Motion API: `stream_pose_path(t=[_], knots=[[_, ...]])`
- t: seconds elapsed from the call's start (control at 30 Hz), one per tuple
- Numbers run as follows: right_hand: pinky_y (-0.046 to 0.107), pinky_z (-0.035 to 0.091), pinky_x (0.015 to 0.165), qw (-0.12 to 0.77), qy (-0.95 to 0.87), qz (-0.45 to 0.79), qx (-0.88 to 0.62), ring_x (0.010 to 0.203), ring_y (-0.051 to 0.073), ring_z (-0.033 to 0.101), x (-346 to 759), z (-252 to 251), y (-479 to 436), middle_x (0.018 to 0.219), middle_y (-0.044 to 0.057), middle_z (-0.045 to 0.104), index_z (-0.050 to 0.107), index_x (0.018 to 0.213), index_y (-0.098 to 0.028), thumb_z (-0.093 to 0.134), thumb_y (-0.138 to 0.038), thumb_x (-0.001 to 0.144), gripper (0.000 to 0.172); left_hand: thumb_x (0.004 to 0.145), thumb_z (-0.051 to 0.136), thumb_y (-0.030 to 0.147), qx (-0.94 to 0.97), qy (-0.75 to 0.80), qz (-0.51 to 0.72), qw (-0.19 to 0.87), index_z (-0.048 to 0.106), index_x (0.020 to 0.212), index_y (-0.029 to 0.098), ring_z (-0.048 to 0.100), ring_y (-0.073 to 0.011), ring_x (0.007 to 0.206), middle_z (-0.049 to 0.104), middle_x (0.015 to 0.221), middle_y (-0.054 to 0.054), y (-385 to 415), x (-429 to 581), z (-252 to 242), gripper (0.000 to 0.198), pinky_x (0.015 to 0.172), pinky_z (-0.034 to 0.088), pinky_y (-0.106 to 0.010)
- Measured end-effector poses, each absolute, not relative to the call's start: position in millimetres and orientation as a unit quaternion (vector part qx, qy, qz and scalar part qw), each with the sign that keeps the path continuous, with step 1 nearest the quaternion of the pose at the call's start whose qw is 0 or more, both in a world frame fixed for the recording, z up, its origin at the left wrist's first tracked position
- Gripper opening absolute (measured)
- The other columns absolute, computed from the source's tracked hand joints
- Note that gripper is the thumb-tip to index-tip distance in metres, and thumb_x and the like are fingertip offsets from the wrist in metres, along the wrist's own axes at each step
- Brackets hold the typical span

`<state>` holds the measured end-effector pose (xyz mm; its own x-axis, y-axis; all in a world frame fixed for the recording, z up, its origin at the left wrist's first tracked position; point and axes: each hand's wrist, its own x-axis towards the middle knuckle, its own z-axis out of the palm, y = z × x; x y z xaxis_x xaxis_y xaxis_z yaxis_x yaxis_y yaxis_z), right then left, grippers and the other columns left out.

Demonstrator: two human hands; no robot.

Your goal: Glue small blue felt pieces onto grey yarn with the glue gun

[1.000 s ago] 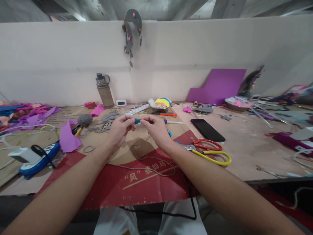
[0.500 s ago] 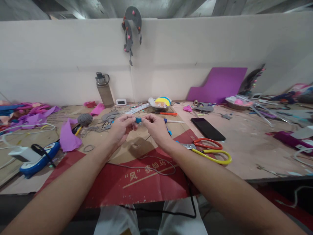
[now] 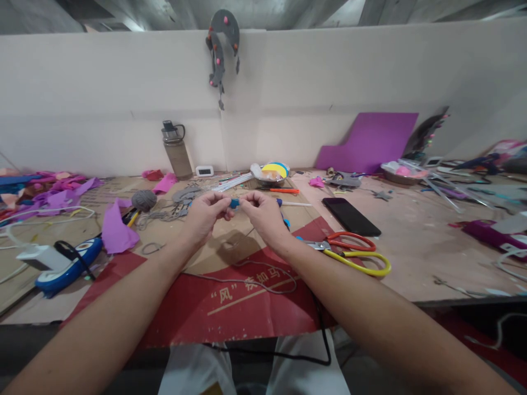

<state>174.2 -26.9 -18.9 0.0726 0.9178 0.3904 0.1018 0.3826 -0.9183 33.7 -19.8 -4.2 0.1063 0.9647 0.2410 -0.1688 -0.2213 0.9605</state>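
Observation:
Between my two hands is a small blue piece [image 3: 234,203], perhaps felt; its shape is mostly covered by fingers. My left hand [image 3: 209,213] pinches it from the left with thumb and forefinger. From the right, the closed fingertips of my right hand [image 3: 260,213] hold its other side. A thin grey cord [image 3: 259,283] lies in a loose loop on the red and brown cardboard [image 3: 173,318] under my hands. Scissors [image 3: 354,253] with one red and one yellow handle lie beside my right forearm.
A black phone [image 3: 351,216] lies to the right. Behind my hands stand a metal bowl [image 3: 269,181] and a bottle [image 3: 177,153]. A grey yarn ball [image 3: 144,201], purple felt [image 3: 118,230] and a blue power strip [image 3: 69,269] with cables are on the left.
Less of the blue piece shows between my fingertips, and my hands have shifted very slightly. Both keep their pinch on it; the table things lie as before.

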Motion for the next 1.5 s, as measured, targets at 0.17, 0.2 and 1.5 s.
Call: stream_pose_path(t=[0.17, 0.2, 1.5], knots=[[0.025, 0.03, 0.055, 0.586, -0.598, 0.333, -0.434, 0.055, 0.01, 0.036, 173.5, -17.9, -28.6, 0.059, -0.004, 0.044, 0.055, 0.067, -0.018, 0.056, -0.032, 0.073, 0.016, 0.066, 0.071, 0.023, 0.549, 0.356, 0.563, 0.505, 0.06, 0.066, 0.014, 0.052, -0.0098, 0.047, 0.058, 0.053, -0.001, -17.5, 32.0, -6.5, 0.014, 0.049, 0.038, -0.023], [0.025, 0.03, 0.056, 0.585, -0.6, 0.329, -0.435, 0.055, 0.009, 0.036, 173.6, -17.6, -28.8, 0.059, -0.004, 0.044, 0.054, 0.067, -0.018, 0.056, -0.032, 0.073, 0.016, 0.066, 0.071, 0.023, 0.548, 0.354, 0.563, 0.507, 0.06, 0.067, 0.014, 0.052, -0.0095, 0.047, 0.058, 0.052, -0.001, -17.2, 31.9, -6.8, 0.014, 0.049, 0.038, -0.023], [0.024, 0.03, 0.056, 0.592, -0.611, 0.304, -0.428, 0.058, 0.01, 0.037, 172.6, -18.8, -30.4, 0.061, -0.005, 0.043, 0.051, 0.067, -0.019, 0.052, -0.028, 0.075, 0.012, 0.065, 0.071, 0.025, 0.549, 0.348, 0.55, 0.525, 0.059, 0.065, 0.015, 0.049, -0.0089, 0.047, 0.056, 0.051, 0.001, -19.0, 32.8, -5.0, 0.016, 0.051, 0.036, -0.023]])
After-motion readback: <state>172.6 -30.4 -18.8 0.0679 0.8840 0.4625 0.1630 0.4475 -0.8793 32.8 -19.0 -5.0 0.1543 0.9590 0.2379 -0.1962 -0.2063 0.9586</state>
